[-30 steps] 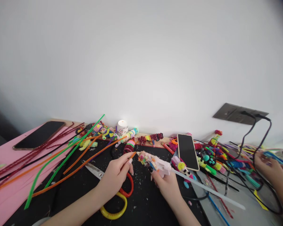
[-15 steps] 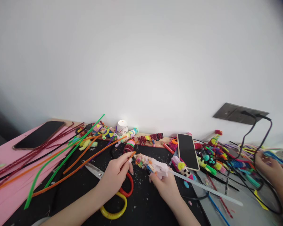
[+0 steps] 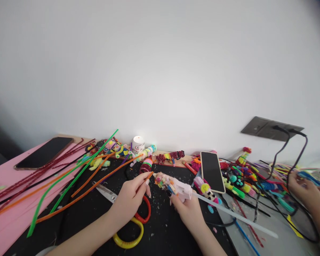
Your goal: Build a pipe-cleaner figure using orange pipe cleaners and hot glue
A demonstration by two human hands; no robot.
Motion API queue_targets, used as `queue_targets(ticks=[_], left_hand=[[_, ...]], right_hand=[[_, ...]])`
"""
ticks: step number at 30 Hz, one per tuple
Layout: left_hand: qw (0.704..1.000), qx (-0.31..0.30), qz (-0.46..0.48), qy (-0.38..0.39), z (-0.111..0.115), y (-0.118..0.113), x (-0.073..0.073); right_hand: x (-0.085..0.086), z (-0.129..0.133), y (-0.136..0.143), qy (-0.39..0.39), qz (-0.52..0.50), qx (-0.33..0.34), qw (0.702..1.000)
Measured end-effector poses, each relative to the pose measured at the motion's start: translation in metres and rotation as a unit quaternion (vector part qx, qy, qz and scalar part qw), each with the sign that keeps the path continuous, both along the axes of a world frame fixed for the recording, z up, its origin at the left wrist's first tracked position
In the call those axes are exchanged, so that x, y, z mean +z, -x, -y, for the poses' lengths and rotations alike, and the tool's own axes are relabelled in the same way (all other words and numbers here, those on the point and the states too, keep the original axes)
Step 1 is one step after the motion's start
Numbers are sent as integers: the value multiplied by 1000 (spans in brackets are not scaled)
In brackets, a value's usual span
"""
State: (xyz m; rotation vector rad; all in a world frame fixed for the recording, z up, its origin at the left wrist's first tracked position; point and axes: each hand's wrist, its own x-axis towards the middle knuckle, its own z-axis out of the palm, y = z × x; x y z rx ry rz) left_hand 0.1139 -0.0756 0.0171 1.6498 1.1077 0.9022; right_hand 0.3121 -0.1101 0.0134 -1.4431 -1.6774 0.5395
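My left hand [image 3: 134, 192] pinches a short orange piece of pipe cleaner [image 3: 149, 175] between thumb and fingertips. My right hand [image 3: 185, 206] is wrapped round a pale pink hot glue gun [image 3: 180, 188]. Fuzzy colourful scraps cling to the gun's front, and its nozzle points left, close to the orange piece. A long translucent glue stick [image 3: 237, 215] sticks out of its back. Beneath my left hand lie scissors [image 3: 128, 233] with one red and one yellow handle loop, their blades partly hidden by the wrist.
Long green pipe cleaners [image 3: 73, 183] and orange and dark red ones lie left. A dark phone [image 3: 44, 153] rests on pink sheets; a white-framed phone [image 3: 212, 172] leans right. A paper cup [image 3: 138, 143] stands by the wall. Black cables [image 3: 276, 156] hang from the socket near another person's hand [image 3: 305, 188].
The glue gun in my right hand has shifted slightly right, its nozzle a little farther from the orange piece. My left hand has hardly moved.
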Motion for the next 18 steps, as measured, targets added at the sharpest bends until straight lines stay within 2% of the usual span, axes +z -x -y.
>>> queue_targets(ticks=[12,18], left_hand=[[1000,-1,16,8,1,0,2],[998,-1,51,36,1,-1,0]], right_hand=[[-1,-2,-2,0,-4,-23,1000],[-1,-8,-10,6,59,-46,997]])
